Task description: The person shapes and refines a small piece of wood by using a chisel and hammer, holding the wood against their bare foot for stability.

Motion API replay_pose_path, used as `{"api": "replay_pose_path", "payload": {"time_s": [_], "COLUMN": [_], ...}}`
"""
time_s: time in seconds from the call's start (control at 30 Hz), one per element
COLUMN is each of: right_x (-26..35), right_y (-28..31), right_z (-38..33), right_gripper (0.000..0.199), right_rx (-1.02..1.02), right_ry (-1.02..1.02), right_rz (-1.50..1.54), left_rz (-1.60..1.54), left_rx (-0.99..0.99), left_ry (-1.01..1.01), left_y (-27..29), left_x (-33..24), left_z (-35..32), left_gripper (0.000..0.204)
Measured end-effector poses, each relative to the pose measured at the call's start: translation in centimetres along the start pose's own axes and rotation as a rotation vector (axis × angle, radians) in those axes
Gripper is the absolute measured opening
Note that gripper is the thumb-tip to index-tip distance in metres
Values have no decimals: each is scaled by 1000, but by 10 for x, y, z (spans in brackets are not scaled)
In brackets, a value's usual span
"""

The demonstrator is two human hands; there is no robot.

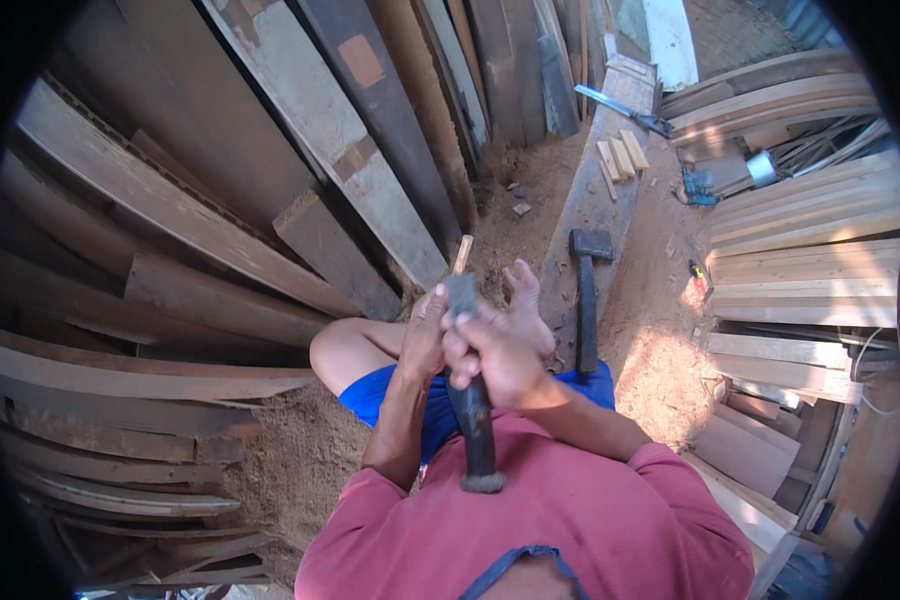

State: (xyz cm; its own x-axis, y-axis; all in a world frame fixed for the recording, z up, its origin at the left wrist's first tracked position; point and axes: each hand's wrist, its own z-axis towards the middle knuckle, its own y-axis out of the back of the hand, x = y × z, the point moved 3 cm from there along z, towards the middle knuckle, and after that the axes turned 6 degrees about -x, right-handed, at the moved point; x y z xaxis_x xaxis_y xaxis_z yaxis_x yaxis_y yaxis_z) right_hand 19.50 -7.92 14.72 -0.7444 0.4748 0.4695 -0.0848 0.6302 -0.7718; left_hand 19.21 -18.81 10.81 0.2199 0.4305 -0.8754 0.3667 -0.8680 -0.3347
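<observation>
In front of my lap I hold a chisel (473,440), its thick dark handle pointing back at my shirt and its butt end frayed. A flat grey piece (459,292) sits at the front, between my fingers; whether it is the blade or a separate stone I cannot tell. My right hand (502,362) is closed around the chisel near its middle. My left hand (426,330) is closed along the left side of the grey piece. A light wooden stick (463,254) sticks out just beyond it. A dark mallet (587,300) rests by my right leg, head away from me.
Wooden boards (320,110) lean along the left and far side. A plank (582,205) on the ground bears small wood blocks (622,155) and a handsaw (625,110). A teal power tool (697,186) and stacked planks (805,290) lie to the right. Sawdust covers the ground.
</observation>
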Motion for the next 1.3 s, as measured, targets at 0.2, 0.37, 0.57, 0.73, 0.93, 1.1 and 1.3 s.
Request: {"api": "replay_pose_path", "payload": {"time_s": [0.2,0.37,0.57,0.73,0.93,1.1,1.3], "right_x": [-6,-7,28,49,24,-5,5], "right_y": [-16,-14,29,33,-5,-17,-15], "right_z": [-26,-30,-58,-56,-8,-13,-38], "right_gripper": [14,15,16,12,11,12,15], "right_rx": [-4,-3,-175,-223,-68,27,36], "right_ry": [2,21,406,383,85,20,177], "right_rz": [-148,-184,-366,-189,2,-85,-194], "left_rz": [550,500,752,172,-114,348,325], "left_rx": [118,29,213,125,148,209,85], "left_ry": [-398,-442,-484,100,-51,-301,-288], "left_y": [14,7,35,60,17,18,19], "left_x": [-19,-17,35,67,16,-8,-5], "left_z": [-19,-34,-68,-79,7,2,-46], "left_gripper": [40,41,39,40,35,37,39]}}
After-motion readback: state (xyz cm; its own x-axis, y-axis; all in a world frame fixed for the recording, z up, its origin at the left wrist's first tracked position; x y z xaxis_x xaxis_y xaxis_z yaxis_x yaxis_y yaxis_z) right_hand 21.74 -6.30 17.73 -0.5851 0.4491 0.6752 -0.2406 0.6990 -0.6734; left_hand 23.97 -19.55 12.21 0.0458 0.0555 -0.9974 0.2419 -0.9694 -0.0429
